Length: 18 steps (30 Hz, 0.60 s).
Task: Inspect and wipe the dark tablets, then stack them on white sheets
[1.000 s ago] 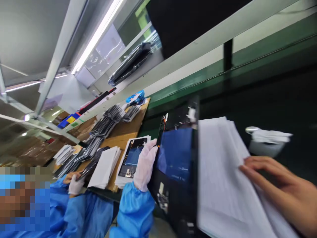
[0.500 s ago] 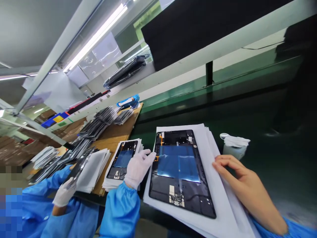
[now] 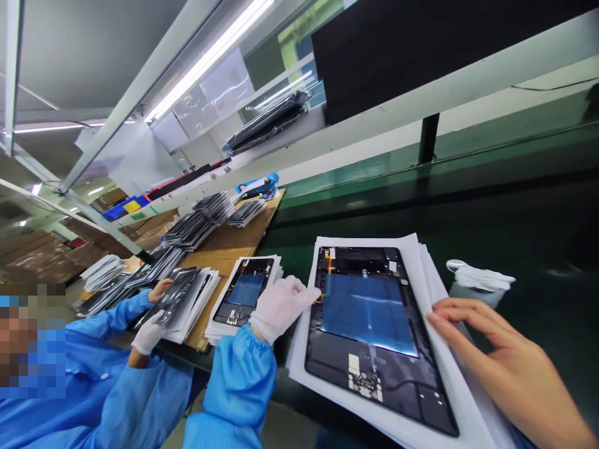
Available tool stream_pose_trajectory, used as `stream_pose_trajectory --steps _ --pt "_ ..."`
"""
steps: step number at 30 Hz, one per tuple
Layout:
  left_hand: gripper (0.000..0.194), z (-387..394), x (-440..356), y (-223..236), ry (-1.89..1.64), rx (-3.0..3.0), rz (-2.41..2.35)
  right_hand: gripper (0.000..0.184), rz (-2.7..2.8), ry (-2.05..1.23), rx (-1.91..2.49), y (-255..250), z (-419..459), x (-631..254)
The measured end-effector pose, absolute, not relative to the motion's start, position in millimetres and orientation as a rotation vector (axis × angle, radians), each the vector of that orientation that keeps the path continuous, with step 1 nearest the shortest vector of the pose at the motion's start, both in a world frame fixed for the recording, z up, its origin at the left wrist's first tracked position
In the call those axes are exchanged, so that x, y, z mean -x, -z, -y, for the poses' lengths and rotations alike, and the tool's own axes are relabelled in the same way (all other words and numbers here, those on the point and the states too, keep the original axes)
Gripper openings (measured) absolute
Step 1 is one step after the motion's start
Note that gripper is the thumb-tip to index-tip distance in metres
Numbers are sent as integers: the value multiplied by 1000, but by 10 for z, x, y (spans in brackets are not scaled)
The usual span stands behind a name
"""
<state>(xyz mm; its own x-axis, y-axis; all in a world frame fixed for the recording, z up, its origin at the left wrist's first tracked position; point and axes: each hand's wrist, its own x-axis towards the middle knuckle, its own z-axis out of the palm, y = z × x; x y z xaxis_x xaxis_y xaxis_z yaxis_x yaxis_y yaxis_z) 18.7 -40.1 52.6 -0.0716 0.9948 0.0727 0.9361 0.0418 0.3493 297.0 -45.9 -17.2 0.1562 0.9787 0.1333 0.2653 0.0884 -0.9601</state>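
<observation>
A black tablet back cover [image 3: 393,399] with a shiny blue battery [image 3: 369,312] and an orange flex cable lies on a stack of white paper sheets [image 3: 299,374]. My left hand [image 3: 281,308], in a white glove, is at the cover's left edge. One digit reaches to the orange cable; the other fingers bend loosely, holding nothing visible. At the stack's right edge, my bare right hand [image 3: 505,355] has its thumb and fingertips closed on the paper. Left of my gloved hand, a similar tablet cover [image 3: 236,313] rests on another paper stack.
A co-worker in blue [image 3: 116,374] handles a dark panel [image 3: 175,299] at the left. Several stacked panels [image 3: 203,218] lie on cardboard [image 3: 224,259]. Behind my right hand stands a small container [image 3: 477,293] with white cloth on top. A shelf rail [image 3: 374,118] crosses above the green table.
The view has shifted, moving the tablet cover and both hands rightward in the picture. My left fingers have curled more. The co-worker's second hand now shows on the dark panel.
</observation>
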Motion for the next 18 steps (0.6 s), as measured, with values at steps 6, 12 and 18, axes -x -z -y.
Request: stream_pose_trajectory --steps 6,12,18 --pt "22 400 -79 -494 -293 -2243 -2023 42 1391 -820 1427 92 439 -2962" --pt "24 447 -110 -612 -453 -2330 -2215 49 1531 -835 1457 11 403 -2938" --pt "31 396 -52 -520 -679 -2026 -2169 58 1631 -888 1498 -16 435 -2922"
